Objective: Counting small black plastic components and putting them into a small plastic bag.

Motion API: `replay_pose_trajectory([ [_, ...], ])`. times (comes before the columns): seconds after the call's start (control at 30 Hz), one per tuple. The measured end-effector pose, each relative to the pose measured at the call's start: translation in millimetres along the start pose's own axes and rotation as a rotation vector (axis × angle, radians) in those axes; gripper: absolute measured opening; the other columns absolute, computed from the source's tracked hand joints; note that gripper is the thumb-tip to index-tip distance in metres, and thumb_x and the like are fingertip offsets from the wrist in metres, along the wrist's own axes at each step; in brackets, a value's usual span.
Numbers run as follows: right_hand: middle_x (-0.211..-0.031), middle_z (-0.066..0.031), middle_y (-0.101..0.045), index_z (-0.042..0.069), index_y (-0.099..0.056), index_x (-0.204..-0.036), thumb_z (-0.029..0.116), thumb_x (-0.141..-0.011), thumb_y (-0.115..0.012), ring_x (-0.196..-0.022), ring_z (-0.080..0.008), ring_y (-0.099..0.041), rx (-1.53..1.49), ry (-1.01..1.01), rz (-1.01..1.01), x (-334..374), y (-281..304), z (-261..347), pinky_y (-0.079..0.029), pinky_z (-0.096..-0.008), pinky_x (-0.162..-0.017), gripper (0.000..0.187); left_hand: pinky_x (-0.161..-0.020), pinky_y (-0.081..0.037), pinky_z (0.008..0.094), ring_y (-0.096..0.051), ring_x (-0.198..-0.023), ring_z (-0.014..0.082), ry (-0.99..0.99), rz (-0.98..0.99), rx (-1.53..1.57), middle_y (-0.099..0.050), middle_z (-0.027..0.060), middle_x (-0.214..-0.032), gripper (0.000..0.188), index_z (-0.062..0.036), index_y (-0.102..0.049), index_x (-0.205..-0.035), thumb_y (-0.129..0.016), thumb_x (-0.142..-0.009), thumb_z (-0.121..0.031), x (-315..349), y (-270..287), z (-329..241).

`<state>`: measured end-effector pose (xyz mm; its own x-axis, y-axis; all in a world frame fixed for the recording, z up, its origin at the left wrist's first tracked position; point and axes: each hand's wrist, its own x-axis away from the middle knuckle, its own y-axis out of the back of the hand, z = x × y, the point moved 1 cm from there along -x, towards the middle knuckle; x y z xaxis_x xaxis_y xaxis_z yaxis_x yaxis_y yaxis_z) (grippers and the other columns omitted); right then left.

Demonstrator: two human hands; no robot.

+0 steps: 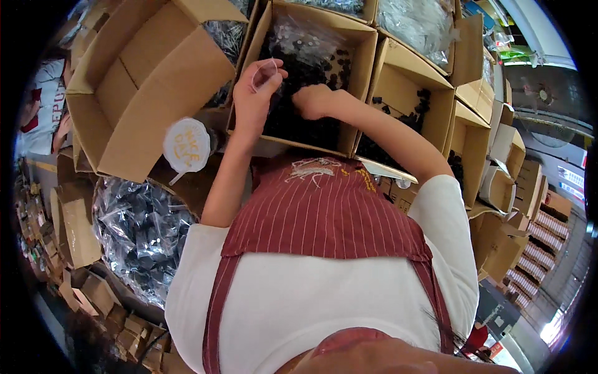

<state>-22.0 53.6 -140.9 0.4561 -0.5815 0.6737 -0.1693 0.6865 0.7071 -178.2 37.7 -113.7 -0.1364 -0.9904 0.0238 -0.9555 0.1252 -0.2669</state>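
Black parts (314,132), small and loose, fill the bottom of the open cardboard box (359,70) in front of me, with clear packaging (305,38) lying at its far end. My left hand (250,96), above the box's left side, is closed around what appears to be a clear plastic bag (266,70), its mouth rounded. My right hand (319,101) reaches in with curled fingers; whether it grips a part I cannot tell. I judge the step to be picking; the next move probably calls for bringing parts to the bag's mouth.
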Motion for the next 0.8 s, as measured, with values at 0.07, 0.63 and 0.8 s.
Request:
replay_pose_trajectory([
  [0.07,-0.102,-0.0163,-0.069,0.004,-0.069,-0.1,0.018,-0.081,-0.061,-0.096,-0.036,-0.067,-0.02,0.043,0.008,-1,-22,-8,-0.055,-0.0468,-0.076,0.025,-0.09,-0.047,0.0294,-0.063,-0.098,0.0162,0.006,0.016,0.014,-0.064,0.0086,-0.11,0.024,0.0003,-0.061,-0.112,-0.064,-0.089,-0.003,-2,-2,0],
  [0.63,-0.144,-0.0312,-0.04,-0.013,-0.056,-0.105,0.008,-0.095,-0.047,-0.137,-0.0381,-0.038,-2.582,0.522,-0.394,103,-9,-23,-0.033,-0.0436,-0.116,0.025,-0.092,-0.048,0.0331,-0.063,-0.099,0.0192,-0.076,-0.057,-0.085,-0.068,0.0111,-0.102,0.033,0.0025,-0.06,-0.119,-0.064,-0.09,-0.012,3,-6,-3],
  [0.8,-0.148,-0.0343,-0.031,-0.02,-0.042,-0.129,0.007,-0.093,-0.046,-0.14,-0.0491,-0.028,-2.736,0.829,-0.325,125,-6,-11,-0.027,-0.0493,-0.118,0.044,-0.091,-0.048,0.0338,-0.064,-0.097,0.0201,-0.058,-0.07,-0.071,-0.069,0.0124,-0.1,0.033,0.005,-0.059,-0.119,-0.063,-0.092,-0.014,7,-11,-9],
])
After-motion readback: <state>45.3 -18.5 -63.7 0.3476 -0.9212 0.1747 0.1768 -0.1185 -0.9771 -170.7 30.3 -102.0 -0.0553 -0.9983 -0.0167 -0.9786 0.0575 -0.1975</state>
